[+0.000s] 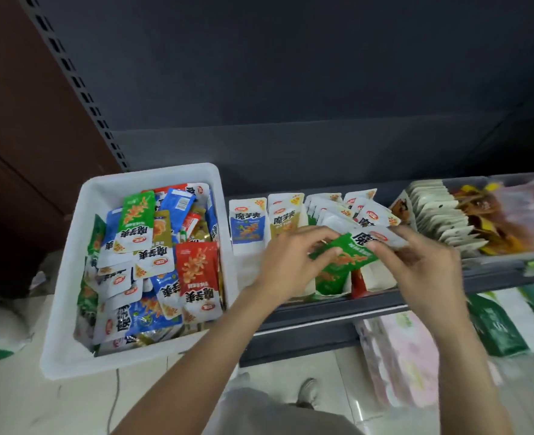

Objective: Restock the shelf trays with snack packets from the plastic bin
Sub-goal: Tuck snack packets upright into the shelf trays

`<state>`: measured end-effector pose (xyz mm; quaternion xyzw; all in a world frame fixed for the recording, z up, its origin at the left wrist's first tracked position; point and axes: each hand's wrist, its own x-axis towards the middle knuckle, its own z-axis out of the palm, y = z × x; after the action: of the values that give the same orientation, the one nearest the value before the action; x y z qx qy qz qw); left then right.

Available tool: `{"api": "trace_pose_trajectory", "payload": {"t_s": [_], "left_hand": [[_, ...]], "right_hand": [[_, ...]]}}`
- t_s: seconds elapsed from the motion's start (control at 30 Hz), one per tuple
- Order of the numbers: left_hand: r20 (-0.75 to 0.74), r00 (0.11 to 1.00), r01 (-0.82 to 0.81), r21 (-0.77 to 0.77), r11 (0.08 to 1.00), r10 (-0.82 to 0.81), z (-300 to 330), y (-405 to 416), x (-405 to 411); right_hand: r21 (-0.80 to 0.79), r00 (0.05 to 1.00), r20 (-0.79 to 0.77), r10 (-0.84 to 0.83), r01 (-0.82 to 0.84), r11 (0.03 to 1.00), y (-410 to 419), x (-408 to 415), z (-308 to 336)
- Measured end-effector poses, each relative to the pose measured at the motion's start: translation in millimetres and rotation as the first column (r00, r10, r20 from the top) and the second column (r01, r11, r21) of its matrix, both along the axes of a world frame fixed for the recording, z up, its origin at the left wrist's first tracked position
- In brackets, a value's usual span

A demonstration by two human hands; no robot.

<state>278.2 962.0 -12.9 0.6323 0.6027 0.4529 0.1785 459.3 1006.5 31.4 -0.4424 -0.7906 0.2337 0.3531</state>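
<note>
A white plastic bin [71, 277] on the left holds several snack packets in green, blue, red and gold. To its right the shelf tray [322, 306] holds upright rows of packets: blue [247, 226], gold [285, 219], white, green and red. Over the tray's green row, both hands hold a green-and-white packet [350, 251]. My left hand [290, 265] pinches its left edge and my right hand [422, 265] grips its right end. The packet lies tilted, just above the standing green packets [331, 281].
A second tray [491, 265] at the right carries white packets and orange-brown snacks. Below the shelf lie green and pink bags [410, 356] on the tiled floor. A dark perforated shelf upright [80, 89] rises behind the bin. My shoe [308, 390] shows below.
</note>
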Motion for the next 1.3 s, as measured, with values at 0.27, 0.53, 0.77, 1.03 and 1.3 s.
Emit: {"api": "trace_pose_trajectory", "payload": {"t_s": [0.27,0.53,0.77,1.03,1.3], "left_hand": [[-0.222,0.972,-0.097,-0.058,0.994,0.081,-36,24,16],[-0.454,0.887,-0.186,-0.175,0.967,0.089,-62,16,3],[-0.397,0.917,-0.137,-0.252,0.958,0.027,-70,10,1],[-0.227,0.900,-0.357,0.107,0.928,0.372,-37,-26,-20],[-0.368,0.698,-0.643,0.054,0.764,0.614,-46,-115,-130]], "right_hand": [[0.199,0.957,0.276,-0.095,0.040,0.979,17,4,-40],[0.071,0.958,0.262,-0.118,0.103,0.992,26,-17,-84],[0.130,0.966,0.076,-0.245,0.234,0.963,23,-12,-100],[0.218,0.999,-0.028,0.036,-0.029,0.976,-8,-36,-66],[-0.024,0.813,0.232,0.534,-0.544,0.839,-43,-137,-54]]}}
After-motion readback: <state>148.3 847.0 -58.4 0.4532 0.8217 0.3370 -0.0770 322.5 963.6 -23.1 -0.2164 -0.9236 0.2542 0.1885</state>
